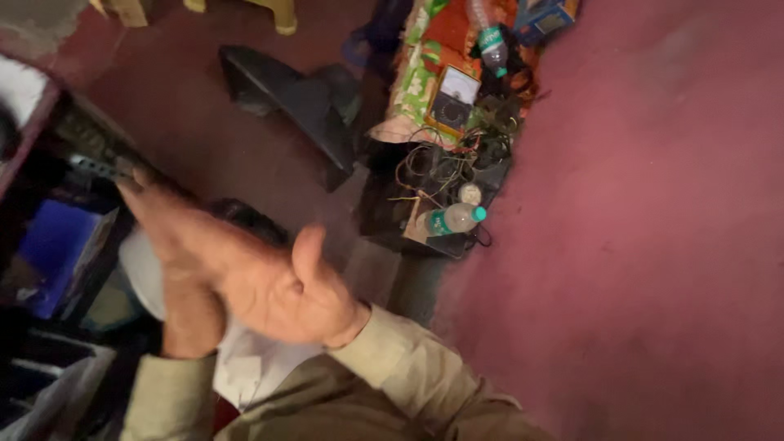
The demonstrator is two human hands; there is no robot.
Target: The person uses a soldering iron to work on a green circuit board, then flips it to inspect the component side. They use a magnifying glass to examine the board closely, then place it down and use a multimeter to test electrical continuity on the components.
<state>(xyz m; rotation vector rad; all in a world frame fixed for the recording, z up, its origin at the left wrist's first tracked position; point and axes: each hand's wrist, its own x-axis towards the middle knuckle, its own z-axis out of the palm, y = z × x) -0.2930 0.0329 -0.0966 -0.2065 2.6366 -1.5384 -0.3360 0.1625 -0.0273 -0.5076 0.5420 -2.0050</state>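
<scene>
Green-labelled bottles, blue box

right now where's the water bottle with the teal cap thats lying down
In the head view, the lying bottle is right of centre on the floor, beside a tangle of wires and a small round dial, at the edge of the red carpet.

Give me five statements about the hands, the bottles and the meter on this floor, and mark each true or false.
1. The right hand lies open, palm up, holding nothing. True.
2. The left hand grips a plastic bottle. False: it sits under the right hand, with no bottle in it.
3. A plastic bottle with a teal cap lies on its side by the tangled wires. True.
4. The analog meter lies on the bare red floor. False: it rests on a patterned cloth.
5. Both sleeves are olive. True.
</scene>
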